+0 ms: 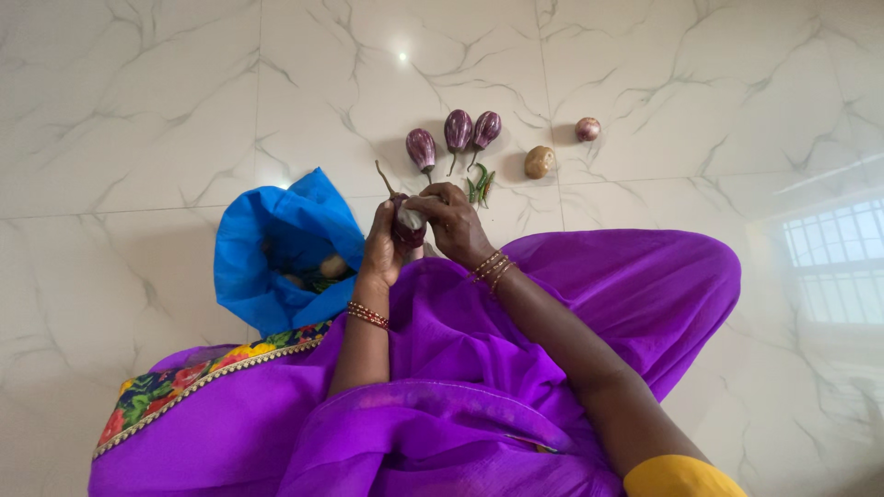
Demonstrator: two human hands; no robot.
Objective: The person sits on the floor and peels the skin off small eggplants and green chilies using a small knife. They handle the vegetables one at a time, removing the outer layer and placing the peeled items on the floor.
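A person in a purple sari (589,294) sits on a white marble floor (138,110), an open blue bag (276,239) of vegetables at the left knee. Three small aubergines (457,129), a potato (540,162), an onion (587,129) and green chillies (480,184) lie in a row ahead, seemingly set out in reach. The left hand (380,250) clasps another aubergine (406,223) above the lap, stem up, while the right hand (451,221) pinches its pale top.

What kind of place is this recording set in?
Probably a home, with work done seated on the floor: glossy marble-look floor tiles, vegetables laid out on them such as brinjals and a potato, and a blue bag.
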